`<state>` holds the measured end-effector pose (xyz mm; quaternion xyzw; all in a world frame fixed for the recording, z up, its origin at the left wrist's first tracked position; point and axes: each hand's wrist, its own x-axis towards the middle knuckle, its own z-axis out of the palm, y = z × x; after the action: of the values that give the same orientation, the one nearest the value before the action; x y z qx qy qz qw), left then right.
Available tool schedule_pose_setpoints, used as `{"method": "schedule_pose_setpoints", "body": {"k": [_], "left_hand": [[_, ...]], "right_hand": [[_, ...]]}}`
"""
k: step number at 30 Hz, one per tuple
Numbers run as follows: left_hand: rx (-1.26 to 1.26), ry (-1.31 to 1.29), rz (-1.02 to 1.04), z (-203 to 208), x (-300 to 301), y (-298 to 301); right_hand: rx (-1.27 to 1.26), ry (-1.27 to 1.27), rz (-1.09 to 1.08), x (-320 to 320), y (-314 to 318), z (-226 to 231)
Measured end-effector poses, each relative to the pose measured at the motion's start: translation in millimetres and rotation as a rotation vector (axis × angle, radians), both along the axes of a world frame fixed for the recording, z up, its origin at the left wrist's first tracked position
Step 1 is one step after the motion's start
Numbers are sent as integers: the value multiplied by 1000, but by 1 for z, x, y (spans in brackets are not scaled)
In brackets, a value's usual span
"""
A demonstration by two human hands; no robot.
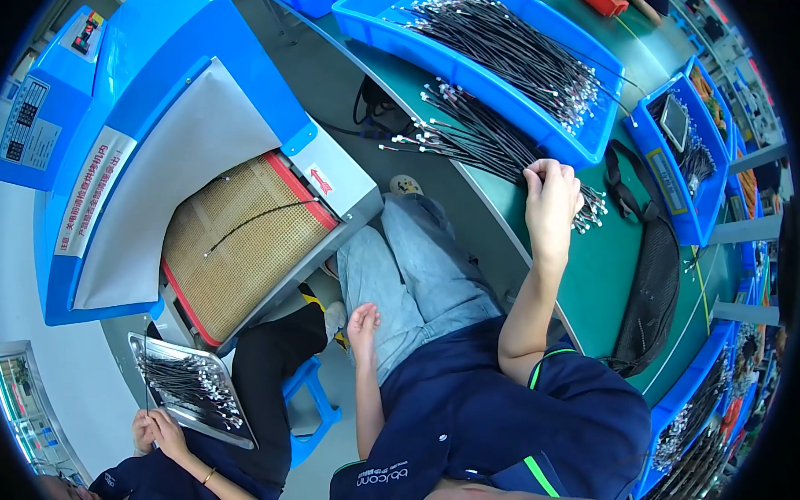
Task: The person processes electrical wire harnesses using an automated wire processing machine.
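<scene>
My right hand (553, 202) is over the green table, fingertips pinched at a loose bundle of thin black cables (483, 136) with small white connectors at their ends. The fingers partly hide which cable they grip. Low in front of my lap is my left hand (362, 330), its fingers curled in with nothing visible in them. Behind the bundle, a long blue bin (373, 22) holds many more such cables.
A blue machine (239, 50) stands left; a black cable (258, 220) lies on its tan mesh belt (241, 271). Lower left, a co-worker's hands (157, 434) are beside a metal tray (244, 434) of cables. A black strapped pouch (650, 294) and blue bins (696, 229) are right.
</scene>
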<state>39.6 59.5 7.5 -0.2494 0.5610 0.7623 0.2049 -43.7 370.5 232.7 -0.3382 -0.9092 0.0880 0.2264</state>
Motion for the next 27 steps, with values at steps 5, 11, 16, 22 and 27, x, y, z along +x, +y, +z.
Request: {"method": "schedule_pose_setpoints", "body": {"k": [5, 11, 16, 22, 27], "left_hand": [[-62, 29, -4, 7, -7, -3], [-529, 492, -41, 52, -42, -17], [-835, 689, -99, 96, -63, -22], [-975, 872, -255, 101, -69, -18], [-967, 878, -287, 99, -69, -13]], "right_hand": [[-561, 331, 281, 0, -9, 22], [-313, 117, 799, 0, -28, 12], [-342, -48, 987, -1, -51, -12], [-381, -136, 1067, -2, -60, -21], [-416, -184, 1014, 10, -44, -13]]}}
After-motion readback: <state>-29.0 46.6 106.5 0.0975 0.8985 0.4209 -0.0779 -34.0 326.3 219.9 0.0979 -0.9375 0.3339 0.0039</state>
